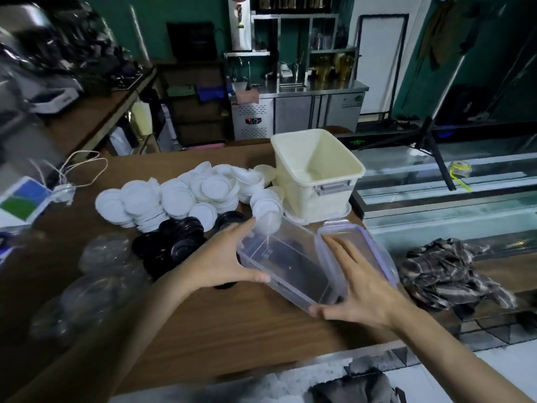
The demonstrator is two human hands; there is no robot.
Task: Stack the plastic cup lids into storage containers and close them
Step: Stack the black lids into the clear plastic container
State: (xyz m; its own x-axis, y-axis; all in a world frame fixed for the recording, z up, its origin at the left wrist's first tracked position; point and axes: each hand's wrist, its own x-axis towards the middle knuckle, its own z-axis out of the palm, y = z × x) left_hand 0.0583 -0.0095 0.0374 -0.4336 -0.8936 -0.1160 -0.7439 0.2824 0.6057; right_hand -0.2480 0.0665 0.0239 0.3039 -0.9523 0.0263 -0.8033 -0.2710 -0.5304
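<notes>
An empty clear plastic storage container (290, 266) lies on the brown table (232, 330), tilted toward me. My left hand (223, 257) grips its left wall, thumb on the near rim. My right hand (357, 286) holds the right side, thumb at the near corner and fingers spread over the container's purple-edged lid (374, 248), which lies beside it. A heap of white cup lids (180, 196) lies behind, with black lids (174, 242) in front of it and clear lids (98, 274) at the left. A cream bin (316, 173) stands open at the back.
A plaid cloth (447, 271) lies at the table's right end. A paper bag with string handles (26, 199) sits at the left edge. Glass counters (436, 184) and a black stand (436, 152) lie to the right, beyond the table.
</notes>
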